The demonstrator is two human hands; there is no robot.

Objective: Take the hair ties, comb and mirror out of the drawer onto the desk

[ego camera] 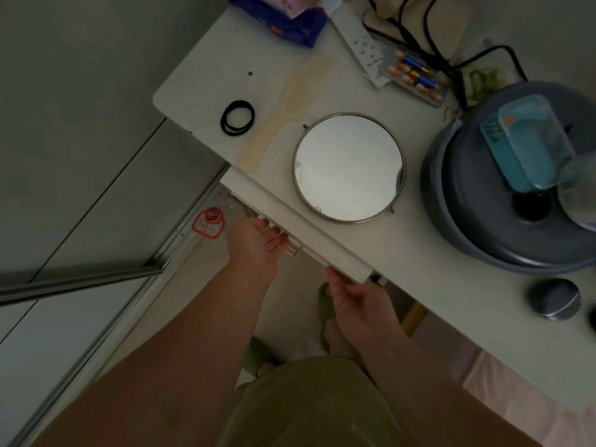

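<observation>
Black hair ties lie in a small pile on the white desk near its left end. A pale cream comb lies beside them, reaching toward the desk's front edge. To its right lies the round metal-rimmed mirror, flat and face up. The white drawer front sits almost flush under the desk edge. My left hand rests against the drawer front by its metal handle, fingers extended. My right hand touches the drawer's right end, fingers curled at its edge.
A grey round basin with a teal plastic container stands on the desk's right. A power strip, black cables and a battery pack lie at the back. A small grey round object sits near the front right. A red item lies on the floor.
</observation>
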